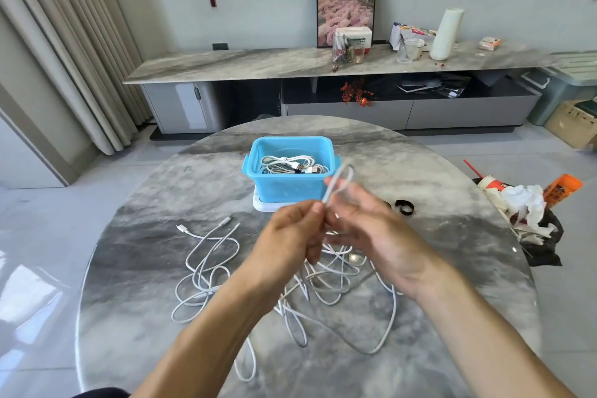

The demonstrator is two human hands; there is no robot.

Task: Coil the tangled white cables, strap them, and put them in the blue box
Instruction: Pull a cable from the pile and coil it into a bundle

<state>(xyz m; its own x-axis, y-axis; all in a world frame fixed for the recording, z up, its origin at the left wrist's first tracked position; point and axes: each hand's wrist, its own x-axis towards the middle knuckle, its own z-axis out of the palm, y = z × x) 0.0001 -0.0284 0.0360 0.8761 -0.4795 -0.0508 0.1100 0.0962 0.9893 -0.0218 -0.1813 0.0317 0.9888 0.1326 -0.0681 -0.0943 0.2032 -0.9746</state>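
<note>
Head view, looking down over a round grey marble-patterned table (135, 317). Left hand (287, 239) raised above the table centre, thumb and fingers pinching a thin white cable loop (339, 179) near its lower end. Right hand (371, 229) just beside it, blurred, fingers partly curled close to the same cable; cannot tell whether gripping or merely touching. Loop rising upward between both hands, in front of the open blue plastic box (289, 187). Inside that box, a coiled white cable bundle with USB plugs (290, 165). Box standing on a white flat lid (263, 205) near the far middle of the table. Below the hands, a loose tangle of white cables (210, 268) sprawled across the tabletop, two plug ends lying toward the left. Right of the box, a small black strap loop (404, 206) on the table. Beyond the right table edge, crumpled white paper and an orange packet (562, 189).
</note>
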